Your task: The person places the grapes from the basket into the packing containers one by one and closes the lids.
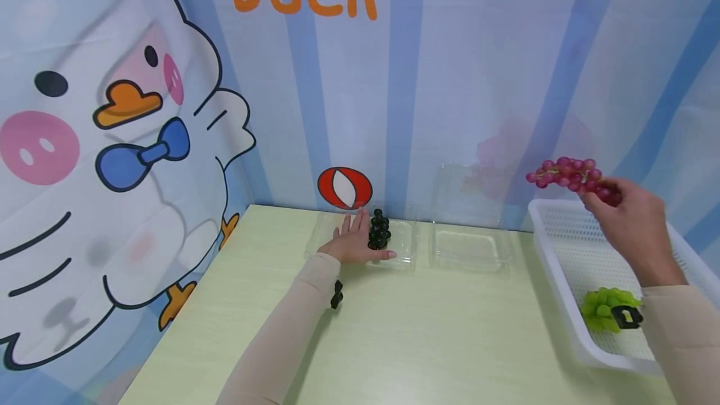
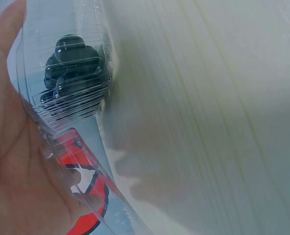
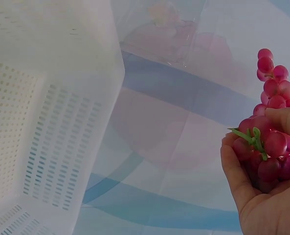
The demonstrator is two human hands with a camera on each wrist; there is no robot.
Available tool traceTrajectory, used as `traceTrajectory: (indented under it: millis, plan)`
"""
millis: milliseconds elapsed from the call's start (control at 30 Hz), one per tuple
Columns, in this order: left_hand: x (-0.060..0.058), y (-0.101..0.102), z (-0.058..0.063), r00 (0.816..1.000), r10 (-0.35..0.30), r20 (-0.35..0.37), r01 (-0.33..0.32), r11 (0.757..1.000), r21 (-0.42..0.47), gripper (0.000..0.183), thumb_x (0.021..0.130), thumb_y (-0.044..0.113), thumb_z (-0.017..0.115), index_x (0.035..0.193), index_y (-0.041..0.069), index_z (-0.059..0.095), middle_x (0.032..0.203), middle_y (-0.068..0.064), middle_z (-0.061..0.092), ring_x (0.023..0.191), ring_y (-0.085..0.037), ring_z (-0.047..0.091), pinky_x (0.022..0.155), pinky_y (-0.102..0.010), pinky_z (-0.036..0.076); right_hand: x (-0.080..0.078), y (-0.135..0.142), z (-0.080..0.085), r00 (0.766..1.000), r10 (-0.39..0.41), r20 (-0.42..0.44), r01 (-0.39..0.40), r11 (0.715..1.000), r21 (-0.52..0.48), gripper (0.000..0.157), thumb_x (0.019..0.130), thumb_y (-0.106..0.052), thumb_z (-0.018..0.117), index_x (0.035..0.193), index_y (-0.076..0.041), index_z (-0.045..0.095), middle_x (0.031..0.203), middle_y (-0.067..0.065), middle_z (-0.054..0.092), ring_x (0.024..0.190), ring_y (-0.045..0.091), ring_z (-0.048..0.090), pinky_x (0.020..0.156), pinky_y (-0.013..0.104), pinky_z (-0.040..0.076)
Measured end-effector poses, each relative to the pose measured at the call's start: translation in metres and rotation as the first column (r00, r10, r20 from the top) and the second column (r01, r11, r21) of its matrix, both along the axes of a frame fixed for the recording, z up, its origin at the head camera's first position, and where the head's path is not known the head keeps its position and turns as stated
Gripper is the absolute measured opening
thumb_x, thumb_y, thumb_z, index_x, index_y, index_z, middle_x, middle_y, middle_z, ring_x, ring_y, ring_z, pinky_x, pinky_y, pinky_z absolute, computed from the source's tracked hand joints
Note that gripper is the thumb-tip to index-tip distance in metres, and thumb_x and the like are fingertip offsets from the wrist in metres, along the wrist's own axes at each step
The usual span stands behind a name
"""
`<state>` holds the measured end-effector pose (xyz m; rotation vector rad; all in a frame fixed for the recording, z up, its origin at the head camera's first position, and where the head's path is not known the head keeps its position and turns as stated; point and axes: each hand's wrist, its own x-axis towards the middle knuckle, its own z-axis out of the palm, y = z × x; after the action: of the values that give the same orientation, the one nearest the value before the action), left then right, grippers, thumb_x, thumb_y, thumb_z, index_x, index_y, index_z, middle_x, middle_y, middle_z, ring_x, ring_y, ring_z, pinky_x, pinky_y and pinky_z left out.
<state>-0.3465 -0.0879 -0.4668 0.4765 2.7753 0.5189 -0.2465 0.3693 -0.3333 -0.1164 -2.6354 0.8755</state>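
Had green grapes (image 1: 604, 308) lying near right in the white basket (image 1: 582, 242); gripped pink grapes (image 1: 565, 172) in the right hand (image 1: 635, 227), up by its far rim, seemingly at the carrying step. Set the left hand (image 1: 351, 242), fingers straight, at the left clear container (image 1: 400, 244), beside black grapes (image 1: 379, 231). Probably called for moving left past that rim to the right clear container (image 1: 467, 247), upright lid (image 1: 452, 195) behind.

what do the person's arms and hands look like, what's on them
Both arms wear long, plain, pale beige sleeves reaching the wrists. A small black fitting shows by each cuff: the left one looks narrow, the right one squarish with a pale middle. The left hand and right hand wear no gloves.
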Motion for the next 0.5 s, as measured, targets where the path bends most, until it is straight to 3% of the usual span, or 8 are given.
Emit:
traceTrajectory:
  millis: [500]
  plan:
    - [0.002,0.000,0.002,1.000,0.001,-0.009,-0.001,1.000,0.006,0.127,0.081,0.085,0.054,0.163,0.011,-0.009,0.171,-0.007,-0.014,0.156,-0.039,-0.009,0.123,-0.062,0.007,-0.006,-0.011,-0.002,1.000,0.021,0.009,-0.021,1.000,-0.013,0.063,0.103,-0.045,0.053,0.138,0.008,0.052,0.117,0.029,0.061,0.096,0.036,0.056,0.057,0.011,0.045]
